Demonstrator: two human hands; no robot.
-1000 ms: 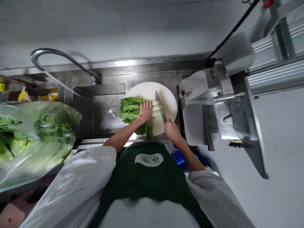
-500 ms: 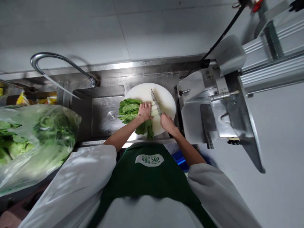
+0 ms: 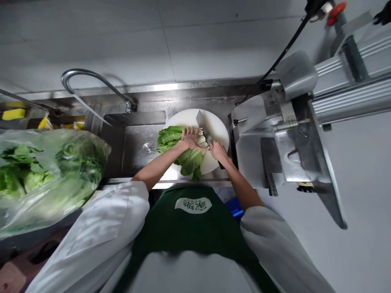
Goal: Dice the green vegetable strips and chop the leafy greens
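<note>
My left hand (image 3: pixel 190 138) lies on a bunch of leafy green lettuce (image 3: pixel 170 135), its fingers spread across the leaves. My right hand (image 3: pixel 218 151) is wrapped round the handle of a cleaver (image 3: pixel 203 123). The wide blade stands just right of the pale stem ends, its tip pointing away from me. Beneath both is a round white cutting board (image 3: pixel 180 117). Some leaves hang toward the board's near edge. Whether the blade touches the stems, I cannot tell.
Left of the board is a steel sink (image 3: pixel 134 150) with a curved faucet (image 3: pixel 91 74). A clear plastic bag (image 3: pixel 55 179) of greens stands further left. Close on the right is a metal slicing machine (image 3: pixel 253 158). A yellow sponge (image 3: pixel 14 114) sits at far left.
My left hand's fingers have spread wider over the lettuce. The cleaver has shifted slightly right, away from the stems, and shows more of its blade face. The whole view has turned slightly.
</note>
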